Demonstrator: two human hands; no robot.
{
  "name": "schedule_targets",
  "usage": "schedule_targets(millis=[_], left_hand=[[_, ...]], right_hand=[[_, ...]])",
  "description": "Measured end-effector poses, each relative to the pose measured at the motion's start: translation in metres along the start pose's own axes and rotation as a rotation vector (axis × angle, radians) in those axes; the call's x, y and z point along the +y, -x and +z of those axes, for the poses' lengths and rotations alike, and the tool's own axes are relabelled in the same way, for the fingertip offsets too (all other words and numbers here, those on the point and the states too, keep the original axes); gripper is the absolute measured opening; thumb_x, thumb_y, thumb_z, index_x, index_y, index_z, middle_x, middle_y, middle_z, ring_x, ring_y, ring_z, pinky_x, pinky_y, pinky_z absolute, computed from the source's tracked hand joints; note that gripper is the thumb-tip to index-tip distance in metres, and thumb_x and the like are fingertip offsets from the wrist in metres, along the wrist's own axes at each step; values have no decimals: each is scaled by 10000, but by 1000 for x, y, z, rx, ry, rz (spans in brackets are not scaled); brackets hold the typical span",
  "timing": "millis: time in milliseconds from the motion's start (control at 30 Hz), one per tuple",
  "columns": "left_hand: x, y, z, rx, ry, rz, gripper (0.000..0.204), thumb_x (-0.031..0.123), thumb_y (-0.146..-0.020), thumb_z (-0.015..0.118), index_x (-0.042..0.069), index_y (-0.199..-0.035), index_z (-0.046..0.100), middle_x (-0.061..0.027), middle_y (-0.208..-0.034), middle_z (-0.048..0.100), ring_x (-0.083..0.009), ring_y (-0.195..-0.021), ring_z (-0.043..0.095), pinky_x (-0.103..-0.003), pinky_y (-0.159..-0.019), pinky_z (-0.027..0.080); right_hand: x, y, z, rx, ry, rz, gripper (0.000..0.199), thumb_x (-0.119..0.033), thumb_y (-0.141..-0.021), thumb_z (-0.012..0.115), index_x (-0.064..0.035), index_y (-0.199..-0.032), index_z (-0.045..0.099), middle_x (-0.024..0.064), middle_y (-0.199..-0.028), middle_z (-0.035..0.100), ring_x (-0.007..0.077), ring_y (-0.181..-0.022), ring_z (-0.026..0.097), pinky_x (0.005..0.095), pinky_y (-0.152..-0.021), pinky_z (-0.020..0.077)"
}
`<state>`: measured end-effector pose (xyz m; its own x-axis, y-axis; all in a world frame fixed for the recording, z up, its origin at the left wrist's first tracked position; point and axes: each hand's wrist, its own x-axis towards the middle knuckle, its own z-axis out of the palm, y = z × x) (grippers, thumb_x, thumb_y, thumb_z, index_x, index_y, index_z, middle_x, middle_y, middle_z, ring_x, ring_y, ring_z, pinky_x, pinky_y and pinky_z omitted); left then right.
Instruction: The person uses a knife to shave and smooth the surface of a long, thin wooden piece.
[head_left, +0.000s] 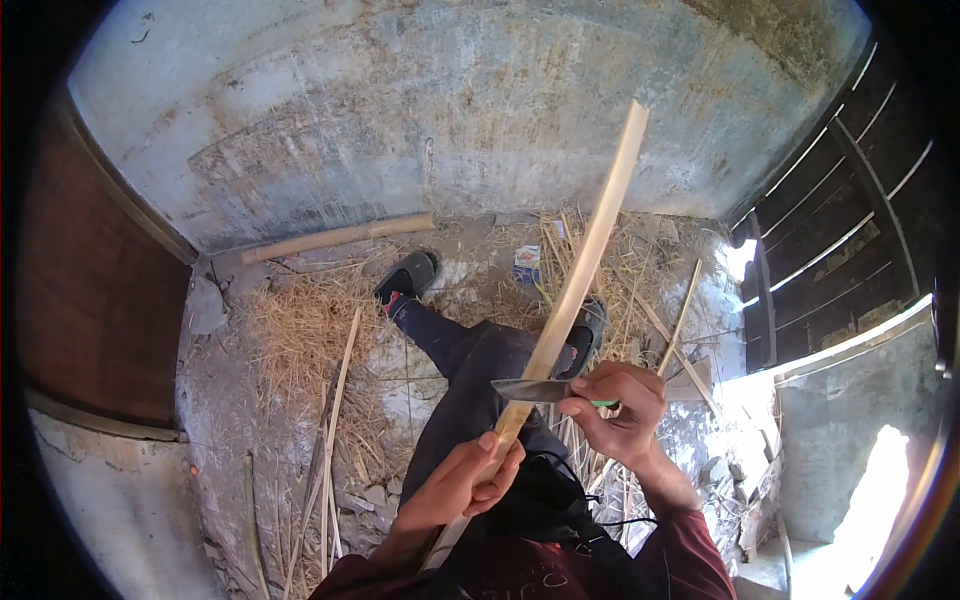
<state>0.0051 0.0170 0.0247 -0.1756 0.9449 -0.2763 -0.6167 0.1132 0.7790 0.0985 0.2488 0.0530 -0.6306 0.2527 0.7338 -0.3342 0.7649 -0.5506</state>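
A long pale strip of split bamboo [590, 245] runs from my lap up and away to the right, its far end raised before the wall. My left hand [462, 482] is wrapped round its lower part, fingers closed. In my right hand [622, 408] is a knife [535, 390] with a green handle, mostly hidden by the fingers. Its grey blade points left and lies across the strip, just beyond my left hand. Whether the edge bites into the strip I cannot tell. The strip's near end passes beside my left forearm.
Straw-like shavings [310, 320] litter the floor around my feet. A bamboo pole [340, 238] lies along the stained wall [400, 120]. Loose strips [340, 430] lie at left, and a thin stick [682, 315] at right. A small printed packet [527, 262] sits between my sandals. Dark slatted boards [840, 220] stand at right.
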Motion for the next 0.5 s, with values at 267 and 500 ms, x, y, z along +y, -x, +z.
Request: schedule_targets(millis=[267,500], left_hand=[[-4,-5,-20,-138,261,-9,625,624,-1128,257,69,-1023,523,39,-624,380,-52,-423,304,-216,-382,278],[1,-10,-19,-90,160,-105,656,618,-1127,257,35,-1097,557,17,-653,447,-59,-423,361,-227,-370,301]], right_hand=[[3,9,-25,-27,-163,437,316,12,-880,791,-12,-1157,638,97,-1052,713,122,-826,669,253,-711,515],[10,15,-23,38,-545,741,313,-58,-1013,678,-6,-1298,561,7,-807,634,58,-607,483,235,-546,381]])
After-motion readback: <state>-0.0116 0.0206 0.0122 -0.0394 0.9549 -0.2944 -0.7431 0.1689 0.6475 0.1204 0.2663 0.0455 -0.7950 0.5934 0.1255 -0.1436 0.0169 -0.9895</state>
